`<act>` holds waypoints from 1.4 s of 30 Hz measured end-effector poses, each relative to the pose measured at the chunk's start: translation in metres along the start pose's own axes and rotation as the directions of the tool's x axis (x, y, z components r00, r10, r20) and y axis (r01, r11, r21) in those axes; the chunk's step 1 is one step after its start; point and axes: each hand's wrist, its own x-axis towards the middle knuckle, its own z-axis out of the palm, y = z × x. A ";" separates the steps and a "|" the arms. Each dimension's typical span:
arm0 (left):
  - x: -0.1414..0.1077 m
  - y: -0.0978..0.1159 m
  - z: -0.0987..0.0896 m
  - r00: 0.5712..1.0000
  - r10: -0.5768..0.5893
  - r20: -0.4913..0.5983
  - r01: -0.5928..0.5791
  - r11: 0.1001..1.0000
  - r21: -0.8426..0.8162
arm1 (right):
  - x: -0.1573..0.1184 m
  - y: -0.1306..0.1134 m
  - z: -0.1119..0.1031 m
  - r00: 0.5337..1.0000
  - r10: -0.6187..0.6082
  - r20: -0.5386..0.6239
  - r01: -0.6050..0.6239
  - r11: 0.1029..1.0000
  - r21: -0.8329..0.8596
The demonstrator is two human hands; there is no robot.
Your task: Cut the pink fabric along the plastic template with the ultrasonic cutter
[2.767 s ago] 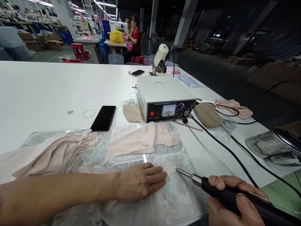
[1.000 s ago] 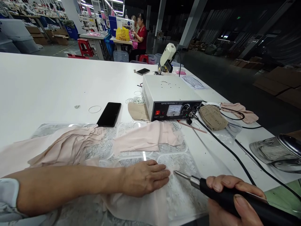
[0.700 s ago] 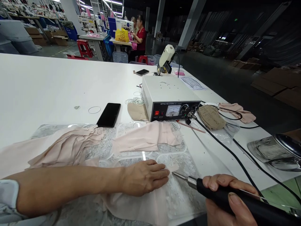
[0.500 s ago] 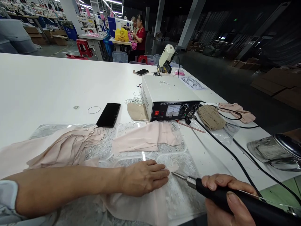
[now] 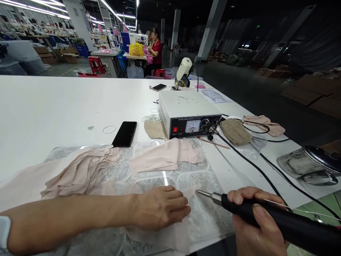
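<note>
My left hand (image 5: 165, 208) lies flat, palm down, on a thin pale pink fabric piece (image 5: 170, 236) over a clear patterned mat (image 5: 206, 213). Its fingers point right and hold nothing. At the right, my right hand (image 5: 259, 217) is wrapped round a thick black handheld tool (image 5: 282, 222). The tool's metal tip (image 5: 204, 192) touches or hovers just over the fabric's edge, right of my left fingertips. Another pink piece (image 5: 165, 156) lies farther back, and a layered stack of pink fabric (image 5: 82, 170) is at the left.
A white control box (image 5: 190, 103) stands behind the mat, its black cable (image 5: 247, 161) running right. A phone (image 5: 125, 134) lies left of it. Brown patterns (image 5: 236, 131) and a glass jug (image 5: 301, 163) are at the right. A person in red (image 5: 157, 49) sits in the background.
The view has tilted up slightly. The tool tip has moved slightly toward the far edge of the fabric beside my left fingers. My right hand still grips the tool.
</note>
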 end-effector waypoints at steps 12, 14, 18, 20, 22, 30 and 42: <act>-0.009 -0.018 -0.021 0.970 0.052 0.236 -0.079 0.991 0.108 | -0.009 -0.013 -0.010 0.996 0.090 -0.023 -0.092 0.992 -0.086; -0.006 -0.018 -0.022 0.979 -0.005 0.204 -0.012 0.997 0.079 | -0.010 -0.017 -0.010 0.993 0.112 -0.028 -0.115 0.989 -0.096; -0.002 0.002 -0.017 0.987 -0.125 0.102 0.128 0.991 -0.027 | -0.009 -0.020 -0.007 0.997 0.075 -0.010 -0.075 0.994 -0.079; -0.004 0.008 -0.013 0.985 -0.137 0.107 0.140 0.990 -0.023 | -0.007 -0.019 -0.007 0.999 0.043 -0.002 -0.043 0.997 -0.065; -0.007 0.005 -0.013 0.984 -0.111 0.138 0.111 0.994 0.009 | -0.007 -0.019 -0.009 0.999 0.039 0.021 -0.038 0.998 -0.057; -0.006 -0.022 -0.021 0.990 -0.066 0.124 0.073 0.996 -0.049 | -0.015 -0.019 -0.016 0.997 0.054 0.054 -0.053 0.999 -0.006; -0.002 -0.010 -0.008 0.991 -0.112 0.074 0.116 0.992 -0.048 | -0.018 -0.021 -0.015 0.985 0.117 0.129 -0.115 0.993 -0.024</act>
